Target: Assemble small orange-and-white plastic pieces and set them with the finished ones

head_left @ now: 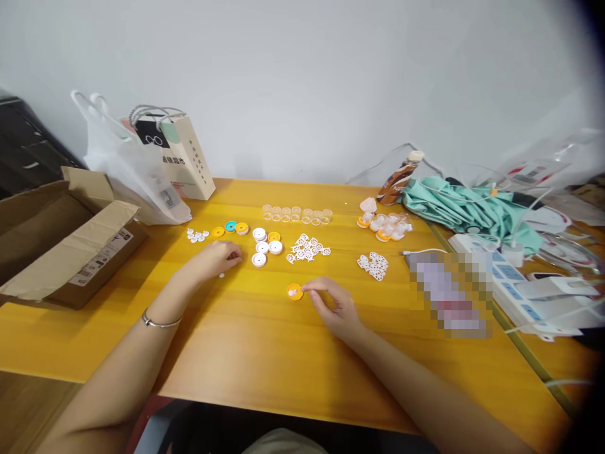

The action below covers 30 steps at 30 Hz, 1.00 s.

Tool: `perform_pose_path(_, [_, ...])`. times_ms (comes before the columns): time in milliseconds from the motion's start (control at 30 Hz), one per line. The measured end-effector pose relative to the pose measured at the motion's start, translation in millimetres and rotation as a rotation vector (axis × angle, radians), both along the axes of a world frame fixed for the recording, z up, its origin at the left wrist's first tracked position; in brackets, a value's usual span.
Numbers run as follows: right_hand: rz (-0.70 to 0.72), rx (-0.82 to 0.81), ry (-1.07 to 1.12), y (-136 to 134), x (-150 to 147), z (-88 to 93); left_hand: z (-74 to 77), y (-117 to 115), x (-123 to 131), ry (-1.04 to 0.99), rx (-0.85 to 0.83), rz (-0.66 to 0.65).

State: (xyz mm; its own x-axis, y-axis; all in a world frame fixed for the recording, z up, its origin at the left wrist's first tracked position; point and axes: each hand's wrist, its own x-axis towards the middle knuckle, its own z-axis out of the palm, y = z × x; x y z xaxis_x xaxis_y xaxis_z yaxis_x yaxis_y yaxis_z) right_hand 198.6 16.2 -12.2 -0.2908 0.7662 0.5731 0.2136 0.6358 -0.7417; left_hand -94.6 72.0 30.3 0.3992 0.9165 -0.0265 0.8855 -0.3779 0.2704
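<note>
My right hand [334, 304] rests on the yellow table [265, 353], its fingertips pinched at the edge of a small orange disc [294, 291] with a white piece on it. My left hand [218, 257] lies curled on the table to the left, fingers closed; a tiny white piece [221, 275] sits just below it. Ahead of my hands lie white round caps [265, 244], orange and teal discs [230, 228], small white bits [197, 236], white lattice pieces [308, 247] and a second pile of them [373, 265], and a row of clear cups [297, 214].
An open cardboard box [61, 246] sits at the left edge, with a white plastic bag [125, 164] and paper bag [186, 157] behind it. A pile of assembled orange and clear parts [385, 226], a brown bottle [399, 178], teal cloth [463, 208] and a power strip [515, 284] crowd the right.
</note>
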Motion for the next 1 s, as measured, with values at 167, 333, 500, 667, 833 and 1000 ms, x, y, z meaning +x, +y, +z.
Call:
perform_pose_path(167, [-0.019,-0.012,-0.016,1,1,-0.4,-4.8,-2,7,0.159,0.106,0.041])
perform_pose_path(333, [-0.040,-0.008,-0.009,2,4,-1.1,-7.3,-7,12,0.093,0.219,0.017])
perform_pose_path(500, [-0.025,0.053,-0.039,0,4,-3.3,-0.5,-37,46,-0.390,0.430,-0.168])
perform_pose_path(667, [0.097,0.050,-0.095,-5,-2,-3.5,-11.2,-64,89,-0.642,0.374,-0.394])
perform_pose_path(833, [0.024,0.052,-0.062,-6,-3,-1.7,-22.0,-67,101,-0.745,0.303,-0.337])
perform_pose_path(1000, [0.031,0.019,-0.076,1,1,-4.9,-23.1,-63,98,-0.696,0.262,-0.310])
